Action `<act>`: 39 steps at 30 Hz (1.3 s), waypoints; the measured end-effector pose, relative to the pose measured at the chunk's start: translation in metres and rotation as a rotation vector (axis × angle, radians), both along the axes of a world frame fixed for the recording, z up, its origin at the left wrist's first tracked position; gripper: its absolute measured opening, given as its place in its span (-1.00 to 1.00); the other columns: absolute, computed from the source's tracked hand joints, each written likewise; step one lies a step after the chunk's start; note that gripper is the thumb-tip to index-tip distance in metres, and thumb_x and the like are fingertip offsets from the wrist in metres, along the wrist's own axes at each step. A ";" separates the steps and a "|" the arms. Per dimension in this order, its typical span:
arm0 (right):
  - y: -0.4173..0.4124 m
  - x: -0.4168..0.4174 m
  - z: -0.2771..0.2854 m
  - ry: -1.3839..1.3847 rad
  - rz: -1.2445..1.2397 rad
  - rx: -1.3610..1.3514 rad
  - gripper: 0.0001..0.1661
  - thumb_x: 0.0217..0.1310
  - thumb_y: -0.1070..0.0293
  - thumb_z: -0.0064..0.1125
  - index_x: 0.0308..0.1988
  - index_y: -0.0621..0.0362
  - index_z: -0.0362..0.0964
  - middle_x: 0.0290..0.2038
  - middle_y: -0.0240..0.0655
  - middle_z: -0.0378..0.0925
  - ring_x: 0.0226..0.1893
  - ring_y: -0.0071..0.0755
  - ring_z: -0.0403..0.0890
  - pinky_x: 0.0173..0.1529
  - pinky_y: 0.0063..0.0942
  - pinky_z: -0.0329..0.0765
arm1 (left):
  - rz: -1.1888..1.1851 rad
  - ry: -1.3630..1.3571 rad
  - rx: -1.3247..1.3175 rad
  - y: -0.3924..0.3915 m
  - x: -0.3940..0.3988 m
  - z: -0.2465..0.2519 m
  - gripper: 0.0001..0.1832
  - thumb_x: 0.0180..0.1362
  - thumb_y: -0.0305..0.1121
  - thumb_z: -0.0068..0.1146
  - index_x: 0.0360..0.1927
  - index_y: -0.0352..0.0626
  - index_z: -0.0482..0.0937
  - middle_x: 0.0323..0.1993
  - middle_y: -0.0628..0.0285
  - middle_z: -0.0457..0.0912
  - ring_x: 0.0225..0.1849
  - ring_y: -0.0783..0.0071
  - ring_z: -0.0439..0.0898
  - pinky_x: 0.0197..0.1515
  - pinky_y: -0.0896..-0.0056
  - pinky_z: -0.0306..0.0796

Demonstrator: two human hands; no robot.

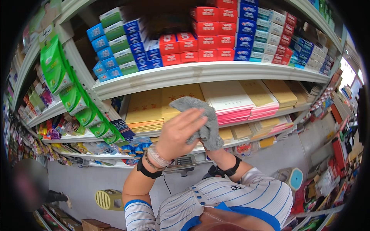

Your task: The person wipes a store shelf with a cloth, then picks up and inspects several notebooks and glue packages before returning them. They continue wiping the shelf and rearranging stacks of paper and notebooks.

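A grey cloth [212, 127] is bunched between my two hands, in front of a shelf of paper booklets. My left hand [180, 131] lies flat against the cloth's near side, fingers extended towards the upper right. My right hand [206, 145] is mostly hidden under the cloth; only its wrist side shows, so its fingers cannot be made out. Behind the cloth are stacks of tan booklets [146, 108] and white booklets with pink edges [224, 96]. Above them, red boxes [206, 43] stand stacked on a white shelf [208, 70], beside blue boxes [245, 26].
Green packets [72, 99] hang in a strip at the left. On the floor stand a yellow plastic stool [108, 199] and a stool with a blue top [296, 179]. Another person's leg [57, 196] shows at lower left. Goods crowd the right side.
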State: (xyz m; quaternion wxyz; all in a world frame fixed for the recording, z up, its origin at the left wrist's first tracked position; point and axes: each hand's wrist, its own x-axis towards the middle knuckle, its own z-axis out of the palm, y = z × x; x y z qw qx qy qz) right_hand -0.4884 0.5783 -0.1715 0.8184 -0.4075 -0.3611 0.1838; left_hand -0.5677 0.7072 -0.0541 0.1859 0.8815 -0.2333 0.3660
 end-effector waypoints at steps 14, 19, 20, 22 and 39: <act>-0.036 0.071 0.076 -0.685 -1.154 0.264 -0.73 0.17 0.49 0.07 -0.09 0.22 0.35 -0.10 -0.25 0.41 -0.08 -0.31 0.47 0.06 -0.35 0.37 | 0.567 -0.228 0.211 0.045 0.064 -0.003 -0.26 0.02 -0.15 0.22 0.29 -0.08 0.24 0.39 0.01 0.04 0.40 0.04 0.02 0.31 -0.20 -0.06; -0.011 0.092 0.102 -1.027 -1.319 -0.103 -0.62 0.00 0.59 0.06 -0.09 0.18 0.44 -0.05 -0.09 0.39 -0.03 0.03 0.39 0.10 -0.22 0.30 | 0.639 -0.311 0.274 0.062 0.081 -0.015 -0.22 0.04 -0.10 0.20 0.31 -0.15 0.19 0.36 0.09 0.11 0.39 0.11 0.05 0.36 -0.11 -0.22; -0.002 0.098 0.107 -1.105 -1.334 -0.124 -0.58 -0.03 0.57 0.11 -0.06 0.15 0.44 -0.03 -0.11 0.39 -0.04 0.01 0.39 0.08 -0.20 0.31 | 0.653 -0.318 0.257 0.060 0.083 -0.014 -0.20 0.02 -0.09 0.21 0.31 -0.15 0.19 0.34 0.11 0.13 0.38 0.13 0.07 0.36 -0.09 -0.24; 0.014 0.104 0.114 -1.210 -1.292 -0.151 -0.49 -0.03 0.51 0.17 0.02 0.12 0.41 0.01 -0.13 0.38 -0.02 0.01 0.39 0.08 -0.18 0.32 | 0.686 -0.327 0.220 0.053 0.085 -0.012 -0.17 -0.02 -0.05 0.25 0.30 -0.15 0.21 0.31 0.15 0.18 0.36 0.17 0.11 0.37 -0.06 -0.27; -0.004 0.134 0.108 -1.193 -1.039 -0.293 -0.31 0.01 0.34 0.26 0.17 0.10 0.23 0.14 -0.07 0.24 0.12 0.14 0.29 0.17 -0.15 0.31 | 0.820 -0.490 0.269 0.054 0.100 -0.017 -0.21 -0.04 0.06 0.28 0.22 -0.11 0.33 0.21 0.18 0.28 0.28 0.24 0.20 0.35 0.01 -0.17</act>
